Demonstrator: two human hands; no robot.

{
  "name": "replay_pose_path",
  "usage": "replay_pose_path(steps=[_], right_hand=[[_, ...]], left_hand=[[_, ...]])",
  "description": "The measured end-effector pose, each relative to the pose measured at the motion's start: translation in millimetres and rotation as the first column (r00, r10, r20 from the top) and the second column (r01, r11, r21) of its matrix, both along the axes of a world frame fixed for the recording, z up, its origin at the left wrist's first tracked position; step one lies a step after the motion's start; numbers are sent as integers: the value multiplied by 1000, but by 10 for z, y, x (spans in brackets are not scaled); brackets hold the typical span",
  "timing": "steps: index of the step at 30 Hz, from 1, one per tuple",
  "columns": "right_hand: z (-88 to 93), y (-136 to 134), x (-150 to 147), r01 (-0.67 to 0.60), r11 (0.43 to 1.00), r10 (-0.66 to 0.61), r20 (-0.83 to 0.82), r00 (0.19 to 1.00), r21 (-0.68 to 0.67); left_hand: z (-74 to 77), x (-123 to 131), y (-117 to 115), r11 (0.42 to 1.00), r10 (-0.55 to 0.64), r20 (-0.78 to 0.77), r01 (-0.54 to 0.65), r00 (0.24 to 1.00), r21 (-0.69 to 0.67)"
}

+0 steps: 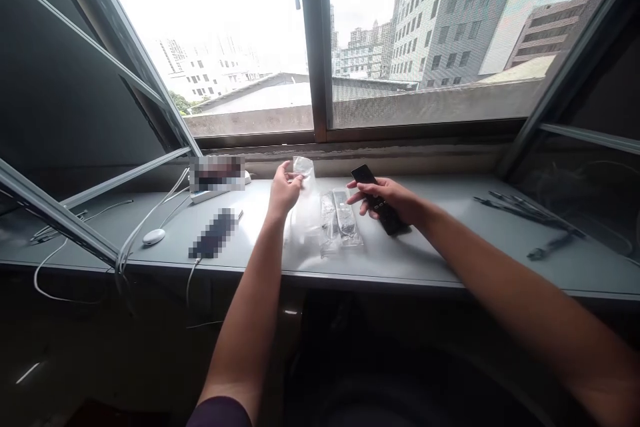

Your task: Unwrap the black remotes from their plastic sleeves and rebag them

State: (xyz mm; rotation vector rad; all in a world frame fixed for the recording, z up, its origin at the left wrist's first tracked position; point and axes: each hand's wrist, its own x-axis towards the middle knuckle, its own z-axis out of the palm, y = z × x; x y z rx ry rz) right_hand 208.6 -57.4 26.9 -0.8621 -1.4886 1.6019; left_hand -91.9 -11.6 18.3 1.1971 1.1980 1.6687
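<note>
My left hand [286,191] pinches the upper edge of a clear plastic bag [306,217], which hangs down to the desk and looks flat. In my right hand [393,199] is a slim black remote control [363,175], tilted, with small buttons near its middle; my fingers cover part of it. Between the hands, two clear-wrapped packs lie side by side on the desk. The right pack [344,212] holds a long, dark, remote-shaped item; what the left pack [329,220] holds is hard to make out.
The grey desk [430,260] runs below a window. A white power strip [205,196], cables, a white mouse-like device [153,237] and a blurred-out phone-like object [216,233] are at left. Dark thin tools or cables [530,210] lie at right. Metal frames slant up on both sides.
</note>
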Motion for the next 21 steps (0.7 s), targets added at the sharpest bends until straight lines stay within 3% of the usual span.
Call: replay_pose_path(steps=[3,6,9,11,12,14,16,17,19,21], right_hand=[[6,-3,0,3,1000,-3,-8,1000,6],[-5,6,-6,3,1000,-3,-14,1000,6],[-19,12,-13,13,1000,-13,-28,1000,2],[-28,8,-17,11,1000,-11,-38,999,1],[-33,4,-19,6,1000,-6,-41,999,-4],[-43,-5,-24,-25,999,24,-43,999,-30],[-55,-16,-34,-80,994,76,-55,996,-69],[-62,-22,-42,-109,990,103,-69,992,-88],[-73,-33,-65,-152,982,140,-105,985,-115],[-81,-42,-92,-162,979,143,-146,979,-127]], left_hand=[[-109,-425,-76,986,136,-245,-156,960,-63],[-192,-702,-136,951,175,-521,-280,835,-131],[-160,-688,-183,918,128,-762,-367,635,-152],[-77,-514,-210,928,152,-812,-364,563,-79],[-25,-388,-223,952,158,-799,-305,580,-33],[81,-87,-249,999,28,-691,-51,722,-13],[168,231,-273,965,-252,-475,258,843,-55],[196,379,-280,924,-373,-367,378,852,-63],[217,624,-275,873,-479,-269,487,836,-42],[189,782,-234,868,-483,-237,497,843,0]])
